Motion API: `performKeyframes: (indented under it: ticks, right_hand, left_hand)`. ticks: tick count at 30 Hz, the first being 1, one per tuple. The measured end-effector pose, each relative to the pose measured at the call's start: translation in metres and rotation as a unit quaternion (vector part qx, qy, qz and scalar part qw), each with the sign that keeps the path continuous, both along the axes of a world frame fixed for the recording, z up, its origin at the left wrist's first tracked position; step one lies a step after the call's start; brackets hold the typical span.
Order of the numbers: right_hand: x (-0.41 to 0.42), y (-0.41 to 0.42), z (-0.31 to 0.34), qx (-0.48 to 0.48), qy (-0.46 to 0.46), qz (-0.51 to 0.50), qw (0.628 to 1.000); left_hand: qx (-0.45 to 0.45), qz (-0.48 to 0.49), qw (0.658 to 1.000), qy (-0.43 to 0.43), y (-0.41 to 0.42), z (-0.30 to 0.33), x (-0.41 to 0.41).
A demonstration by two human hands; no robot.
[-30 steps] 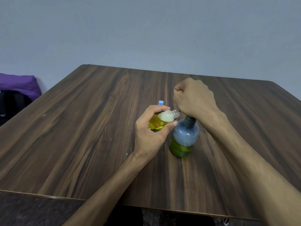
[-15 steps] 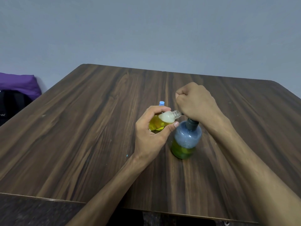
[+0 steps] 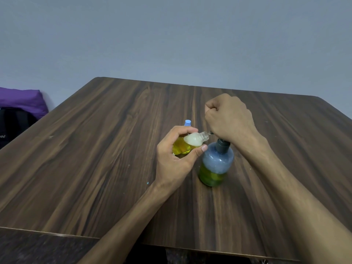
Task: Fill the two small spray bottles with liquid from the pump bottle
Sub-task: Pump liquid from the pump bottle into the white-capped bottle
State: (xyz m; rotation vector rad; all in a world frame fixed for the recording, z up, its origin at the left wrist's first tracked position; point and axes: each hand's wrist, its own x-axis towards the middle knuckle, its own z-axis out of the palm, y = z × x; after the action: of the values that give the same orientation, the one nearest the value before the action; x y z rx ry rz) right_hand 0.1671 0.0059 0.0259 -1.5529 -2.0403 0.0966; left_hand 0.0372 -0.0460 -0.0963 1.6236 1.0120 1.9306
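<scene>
My left hand grips a small clear spray bottle with no cap, tilted so its open neck points right. It holds yellow liquid with foam near the neck. The blue-tinted pump bottle stands upright on the table, green-yellow liquid in its lower part. My right hand is a fist over the pump head, which it hides; the nozzle tip shows at the small bottle's mouth. Behind my left hand a light blue cap of a second small bottle shows; its body is hidden.
The dark wood table runs wide to the left and far side. A purple cushion and a black bag lie beyond its left edge. A grey wall stands behind.
My right fist pressed down on the pump head and has come back up a little. The left hand and the small bottle stayed nearly still.
</scene>
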Motion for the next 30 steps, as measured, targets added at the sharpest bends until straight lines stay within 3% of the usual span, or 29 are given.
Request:
performKeyframes:
  ticks: [30]
  right_hand:
    - [-0.003, -0.001, -0.003, -0.011, -0.016, -0.012, 1.0]
  left_hand:
    - [0.003, -0.02, 1.0, 0.005, -0.003, 0.001, 0.0]
